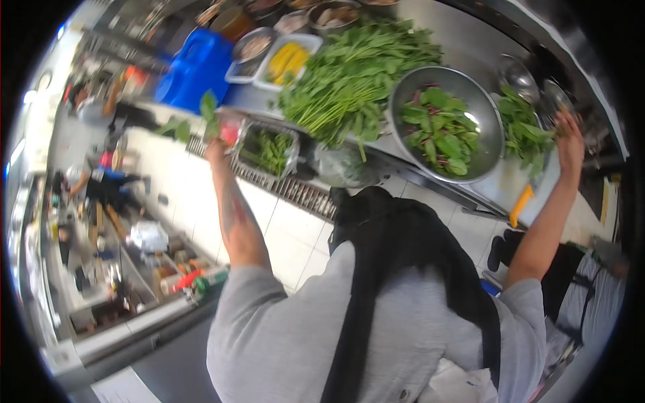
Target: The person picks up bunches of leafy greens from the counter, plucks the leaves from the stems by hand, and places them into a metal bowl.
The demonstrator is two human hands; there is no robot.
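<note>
Left hand [215,149]: closed round a leafy sprig [209,114], held out near the blue jug [191,72].
Right hand [570,138]: at the far right, beside loose leaves [521,127] and a small metal bowl [555,96]; whether it grips anything, I cannot tell.
Blue jug: on the left end of the worktop [463,37].
Lined crate [293,149]: below the worktop's edge, greens inside.
White tray [312,41]: right of the jug, yellow pieces in it.
Greens heap [366,74]: beside the tray, some stems drooping over the edge.
Steel bowl [430,78]: right of the heap, holding leaves with reddish stems.
Loose leaves: between steel bowl and right hand.
Knife [521,205]: yellow handle below those leaves.
</note>
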